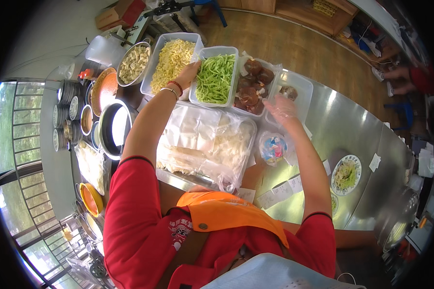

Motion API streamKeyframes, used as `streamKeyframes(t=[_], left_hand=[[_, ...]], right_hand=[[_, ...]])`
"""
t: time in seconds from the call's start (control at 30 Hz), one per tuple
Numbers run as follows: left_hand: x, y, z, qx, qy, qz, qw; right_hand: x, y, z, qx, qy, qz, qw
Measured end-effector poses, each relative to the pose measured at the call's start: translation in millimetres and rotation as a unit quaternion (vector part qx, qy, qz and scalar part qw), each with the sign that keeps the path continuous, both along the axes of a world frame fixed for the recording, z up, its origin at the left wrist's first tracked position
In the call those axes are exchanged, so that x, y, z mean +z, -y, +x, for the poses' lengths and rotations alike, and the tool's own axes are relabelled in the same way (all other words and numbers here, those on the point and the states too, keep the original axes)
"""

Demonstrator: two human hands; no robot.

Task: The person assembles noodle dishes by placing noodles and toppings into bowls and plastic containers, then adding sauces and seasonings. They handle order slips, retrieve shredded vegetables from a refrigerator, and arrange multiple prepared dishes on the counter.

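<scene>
My bare left hand [187, 76], a red band and bracelet at its wrist, grips the left rim of a plastic tub of shredded green vegetable [216, 79]. Beside that, on the left, stands a larger tub of pale yellow bean sprouts [173, 60]. My right hand [281, 108], in a clear plastic glove, reaches over the near left part of a translucent tub [301, 91]. Its fingers are apart, close to a round brown piece [288, 92] inside the tub. Between my hands, a lined container holds dark brown rounded pieces [251, 84].
A tray of pale, flat food under plastic film [205, 144] lies nearest my body. Bowls and a large steel pot [115, 129] crowd the left. On the steel table's right are a plate of shredded food [345, 175] and paper slips [279, 191]. Another person's legs [395, 79] show far right.
</scene>
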State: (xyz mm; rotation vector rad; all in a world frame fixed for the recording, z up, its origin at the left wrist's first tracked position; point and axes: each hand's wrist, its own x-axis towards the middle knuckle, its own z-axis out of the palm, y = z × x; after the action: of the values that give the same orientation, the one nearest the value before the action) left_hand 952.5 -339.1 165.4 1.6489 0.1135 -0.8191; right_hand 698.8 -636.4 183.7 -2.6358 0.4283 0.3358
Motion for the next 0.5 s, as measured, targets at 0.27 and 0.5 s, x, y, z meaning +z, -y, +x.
streamKeyframes(t=[0.27, 0.5], left_hand=[[-9.8, 8.3, 8.3, -0.033, 0.025, 0.052, 0.998], [-67.7, 9.9, 32.3, -0.176, 0.243, 0.345, 0.889]], right_hand=[[-50.6, 23.6, 2.0, -0.02, 0.006, -0.025, 0.999], [-34.0, 35.2, -0.6, -0.064, -0.027, 0.051, 0.996]])
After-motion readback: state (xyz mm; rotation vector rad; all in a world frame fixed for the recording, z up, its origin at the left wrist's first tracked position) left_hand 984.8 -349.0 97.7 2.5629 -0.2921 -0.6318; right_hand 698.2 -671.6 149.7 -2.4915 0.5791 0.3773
